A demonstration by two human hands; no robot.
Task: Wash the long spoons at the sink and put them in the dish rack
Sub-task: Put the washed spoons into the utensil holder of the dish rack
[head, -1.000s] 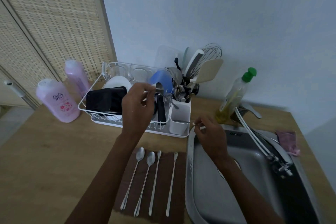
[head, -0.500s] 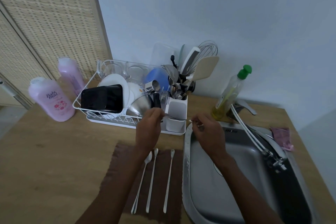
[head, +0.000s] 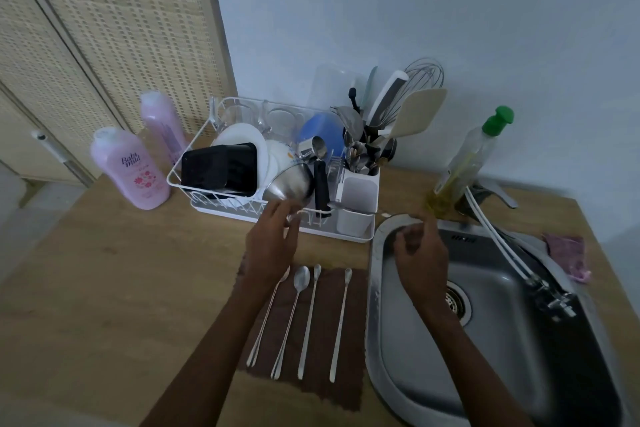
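Several long steel spoons (head: pixel 309 319) lie side by side on a brown cloth (head: pixel 349 340) in front of the white wire dish rack (head: pixel 194 163). Another long spoon (head: pixel 334 207) rests along the rack's front edge, its bowl beside the white cutlery holder (head: pixel 358 198). My left hand (head: pixel 273 246) hovers at the rack's front with relaxed fingers near that spoon's handle; motion blur hides whether they touch it. My right hand (head: pixel 420 256) is over the steel sink's (head: pixel 502 340) back left corner, fingers loosely curled and holding nothing.
The rack holds plates, a black container (head: pixel 220 166), a steel bowl (head: pixel 291 184) and a blue cup. A dish soap bottle (head: pixel 467 163) and the tap (head: pixel 498 194) with white hoses stand behind the sink. Two pink bottles (head: pixel 133 170) stand left; a pink rag (head: pixel 566 253) lies right.
The spoon held between both hands half a second ago now lies on the rack's front. My right hand has let go and drawn back over the sink; my left hand has opened.
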